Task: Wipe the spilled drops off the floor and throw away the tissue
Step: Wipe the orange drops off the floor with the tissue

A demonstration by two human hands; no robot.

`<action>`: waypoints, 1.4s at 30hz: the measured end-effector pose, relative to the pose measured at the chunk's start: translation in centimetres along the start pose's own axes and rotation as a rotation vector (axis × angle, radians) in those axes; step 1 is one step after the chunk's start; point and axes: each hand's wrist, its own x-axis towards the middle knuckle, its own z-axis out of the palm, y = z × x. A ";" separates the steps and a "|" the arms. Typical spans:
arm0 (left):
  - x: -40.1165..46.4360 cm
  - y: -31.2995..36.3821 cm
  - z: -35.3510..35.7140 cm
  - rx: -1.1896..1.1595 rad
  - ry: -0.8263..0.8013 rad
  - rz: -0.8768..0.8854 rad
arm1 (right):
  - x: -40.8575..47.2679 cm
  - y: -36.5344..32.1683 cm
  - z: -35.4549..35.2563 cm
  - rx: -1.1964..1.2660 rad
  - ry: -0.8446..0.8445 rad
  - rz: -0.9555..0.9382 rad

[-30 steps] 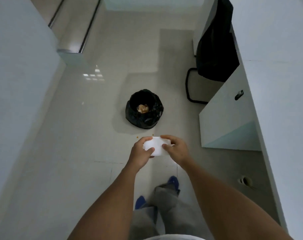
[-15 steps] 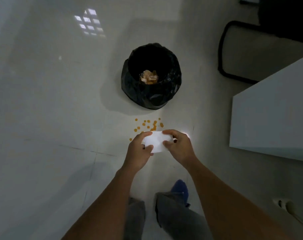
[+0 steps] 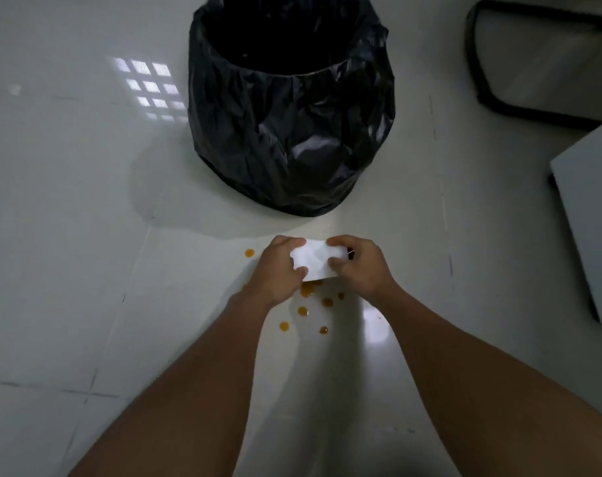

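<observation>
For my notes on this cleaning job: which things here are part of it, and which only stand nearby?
Job: tissue in left hand and right hand; orange drops; bin.
Nearby: chair base; white cabinet.

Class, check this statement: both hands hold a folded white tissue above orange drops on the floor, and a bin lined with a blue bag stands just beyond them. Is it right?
One detail is wrong. The head view shows the bin lined with a black bag, not blue. The rest holds: left hand and right hand hold the white tissue above the orange drops.
</observation>
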 end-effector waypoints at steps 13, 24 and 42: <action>5.0 0.4 2.8 0.539 0.035 0.134 | 4.9 1.1 1.1 -0.398 0.096 -0.043; 3.9 -2.0 3.3 0.886 -0.082 0.246 | 3.4 4.3 3.2 -0.838 -0.169 -0.300; -3.5 -16.8 -5.3 0.628 0.167 0.274 | 2.3 6.1 4.2 -0.749 -0.080 -0.363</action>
